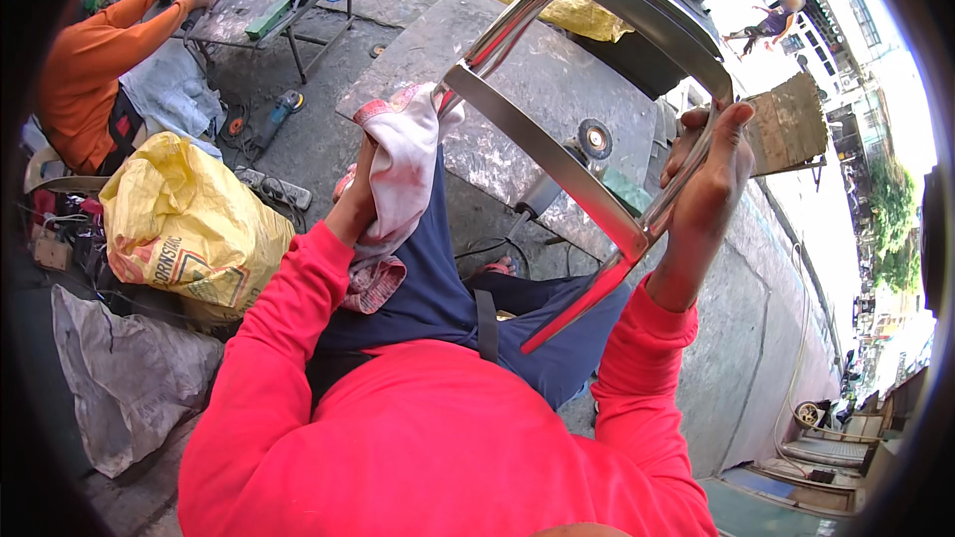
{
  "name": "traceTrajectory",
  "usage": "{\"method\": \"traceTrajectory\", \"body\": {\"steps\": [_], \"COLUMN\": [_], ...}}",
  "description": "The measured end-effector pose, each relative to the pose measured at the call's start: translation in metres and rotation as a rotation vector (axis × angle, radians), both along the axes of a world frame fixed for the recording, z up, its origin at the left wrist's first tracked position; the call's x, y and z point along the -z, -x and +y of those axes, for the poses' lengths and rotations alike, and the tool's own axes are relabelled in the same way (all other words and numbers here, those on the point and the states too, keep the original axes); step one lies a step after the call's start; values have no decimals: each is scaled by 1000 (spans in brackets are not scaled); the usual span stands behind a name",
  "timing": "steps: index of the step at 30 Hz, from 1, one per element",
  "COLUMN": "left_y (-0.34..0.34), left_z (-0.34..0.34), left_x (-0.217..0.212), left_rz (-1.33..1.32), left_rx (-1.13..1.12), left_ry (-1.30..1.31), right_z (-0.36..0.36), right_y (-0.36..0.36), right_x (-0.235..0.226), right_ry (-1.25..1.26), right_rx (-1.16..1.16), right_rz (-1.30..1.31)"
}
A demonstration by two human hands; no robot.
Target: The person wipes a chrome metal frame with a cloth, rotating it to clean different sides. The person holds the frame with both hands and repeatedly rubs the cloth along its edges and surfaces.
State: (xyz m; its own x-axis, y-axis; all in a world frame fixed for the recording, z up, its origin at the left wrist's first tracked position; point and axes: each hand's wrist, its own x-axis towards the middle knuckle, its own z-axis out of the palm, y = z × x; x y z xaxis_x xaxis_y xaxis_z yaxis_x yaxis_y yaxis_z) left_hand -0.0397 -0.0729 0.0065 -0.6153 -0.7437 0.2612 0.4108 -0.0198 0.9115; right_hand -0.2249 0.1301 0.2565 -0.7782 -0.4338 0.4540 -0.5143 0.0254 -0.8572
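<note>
A shiny bent metal frame (545, 153) of flat polished bars is held up in front of me, tilted, its surface mirroring my red sleeves. My right hand (711, 174) grips its right side, fingers wrapped round the bar. On the left side, my left hand (360, 189) is mostly hidden by a whitish, pink-stained cloth (403, 154) that it holds against the frame's left end. Below the frame, an angle grinder (543, 195) with a round disc facing up rests at the metal-topped work table (418, 50).
A yellow sack (189, 219) and a grey sack (129, 368) stand at my left. Another grinder (274, 124) lies on the floor near a power strip (274, 187). A co-worker in orange (85, 89) works at a far table (244, 0) with blue discs. A brown board (791, 124) is at right.
</note>
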Motion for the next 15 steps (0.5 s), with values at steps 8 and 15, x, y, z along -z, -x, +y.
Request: {"method": "traceTrajectory", "body": {"steps": [8, 15], "left_y": [23, -1], "left_z": [-21, 1], "left_x": [26, 36], "left_rz": [-150, 302], "left_rx": [-110, 308], "left_ry": [115, -529], "right_z": [-4, -8], "right_y": [-9, -11], "right_x": [-3, -6], "right_ry": [-60, -47], "right_rx": [3, 10], "right_rz": [57, 131]}}
